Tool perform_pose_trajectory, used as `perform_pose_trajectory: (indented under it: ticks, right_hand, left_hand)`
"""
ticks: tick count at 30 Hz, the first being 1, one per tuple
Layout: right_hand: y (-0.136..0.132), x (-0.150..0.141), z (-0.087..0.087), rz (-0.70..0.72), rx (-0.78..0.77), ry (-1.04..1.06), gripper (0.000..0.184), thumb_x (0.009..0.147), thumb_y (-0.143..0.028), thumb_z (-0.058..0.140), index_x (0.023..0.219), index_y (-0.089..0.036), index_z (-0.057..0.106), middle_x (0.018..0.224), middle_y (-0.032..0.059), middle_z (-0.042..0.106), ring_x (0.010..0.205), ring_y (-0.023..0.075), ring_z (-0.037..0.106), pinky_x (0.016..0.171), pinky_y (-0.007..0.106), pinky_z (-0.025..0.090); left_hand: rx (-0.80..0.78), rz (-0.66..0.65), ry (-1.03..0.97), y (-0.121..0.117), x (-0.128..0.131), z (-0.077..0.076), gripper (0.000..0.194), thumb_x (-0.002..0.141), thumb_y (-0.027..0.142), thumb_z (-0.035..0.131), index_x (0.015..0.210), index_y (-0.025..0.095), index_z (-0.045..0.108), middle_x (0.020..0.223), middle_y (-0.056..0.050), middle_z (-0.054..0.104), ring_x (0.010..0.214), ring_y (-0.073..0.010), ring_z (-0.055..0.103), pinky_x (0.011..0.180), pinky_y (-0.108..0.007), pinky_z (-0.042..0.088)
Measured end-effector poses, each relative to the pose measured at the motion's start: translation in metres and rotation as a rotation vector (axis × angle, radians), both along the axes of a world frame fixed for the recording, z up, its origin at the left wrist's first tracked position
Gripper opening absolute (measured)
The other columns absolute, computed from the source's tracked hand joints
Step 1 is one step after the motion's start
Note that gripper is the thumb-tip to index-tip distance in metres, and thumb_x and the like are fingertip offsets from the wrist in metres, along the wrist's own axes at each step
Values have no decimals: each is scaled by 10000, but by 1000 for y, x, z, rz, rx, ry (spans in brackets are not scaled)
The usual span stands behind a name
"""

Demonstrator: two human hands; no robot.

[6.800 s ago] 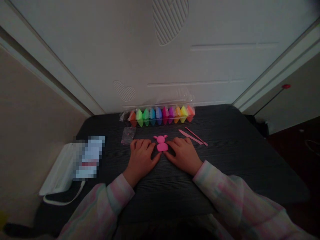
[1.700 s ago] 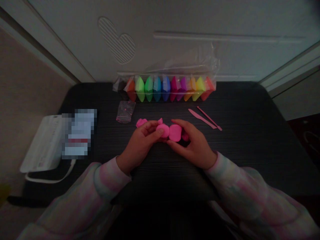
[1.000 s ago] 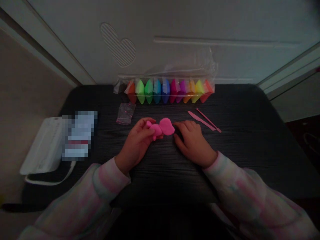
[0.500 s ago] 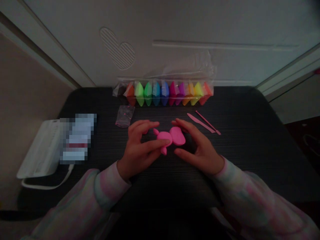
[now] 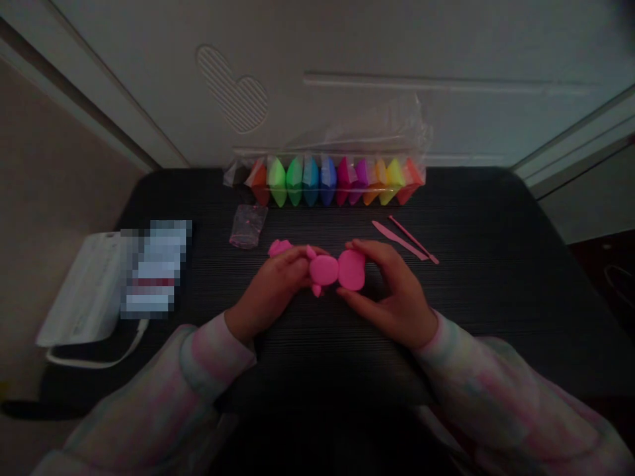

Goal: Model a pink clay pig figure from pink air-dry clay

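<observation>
Between my hands is a pink clay figure, a round head with two small pointed ears joined to a larger rounded body. My left hand is closed around the head end, its fingers behind and beside the ears. Thumb and fingers of my right hand grip the body from its near and far edges. A loose lump of pink clay lies on the table just beyond my left hand, partly covered by it.
Several colored clay packs stand in a row along the table's back edge. A clear wrapper lies at left; a pink clay knife and a thin pink stick tool at right. A white device with a cable sits beside a blurred-out phone.
My left thumb has come off the head's top, and the left hand has shifted left and down around it. My right fingers have closed onto the body. The loose pink lump is more exposed.
</observation>
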State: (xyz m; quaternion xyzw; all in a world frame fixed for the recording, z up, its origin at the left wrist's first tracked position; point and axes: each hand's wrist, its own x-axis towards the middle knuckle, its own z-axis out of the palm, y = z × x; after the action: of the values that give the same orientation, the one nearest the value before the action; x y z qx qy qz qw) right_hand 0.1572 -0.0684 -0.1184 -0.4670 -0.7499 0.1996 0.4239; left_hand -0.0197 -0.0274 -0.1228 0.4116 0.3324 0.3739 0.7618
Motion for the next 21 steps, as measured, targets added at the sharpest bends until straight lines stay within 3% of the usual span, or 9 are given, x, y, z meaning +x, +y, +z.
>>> perform_pose_trajectory:
  ticks: [3,6,9,13,21]
  right_hand:
    - [0,-2,1,18,4,-73,598,718,-233,627,1246,-261,347,1150,79,537,1042,227,524,894,435,440]
    - [2,-2,0,-2,5,-108,632,711,-277,639,1257,-258,322,1162,91,516,1049,244,508,879,455,439]
    - [5,0,-2,-16,36,-135,596,701,-296,650,1216,-248,354,1119,88,519,1046,243,499,878,452,434]
    - [6,0,-5,9,38,-165,540,683,-305,668,1143,-219,399,1084,89,523,1052,238,490,897,441,420]
    - [5,-3,-7,7,7,-204,462,705,-221,628,1104,-230,397,1056,81,547,1010,234,522,853,444,436]
  left_hand:
    - [54,-52,148,-1,1,1,188,661,273,674,796,161,603,652,14,585,546,-87,515,537,-211,422]
    - [128,23,236,-1,0,0,128,657,221,679,745,165,605,722,21,603,557,-69,503,547,-199,413]
    - [178,56,242,0,-1,0,121,657,196,681,751,171,609,806,15,613,587,-68,516,551,-194,409]
    - [191,3,231,-1,-2,1,109,696,209,654,798,187,620,747,32,590,593,-63,503,559,-184,402]
    - [114,-33,180,1,0,-6,107,720,238,629,819,197,639,751,30,590,640,-81,515,619,-207,416]
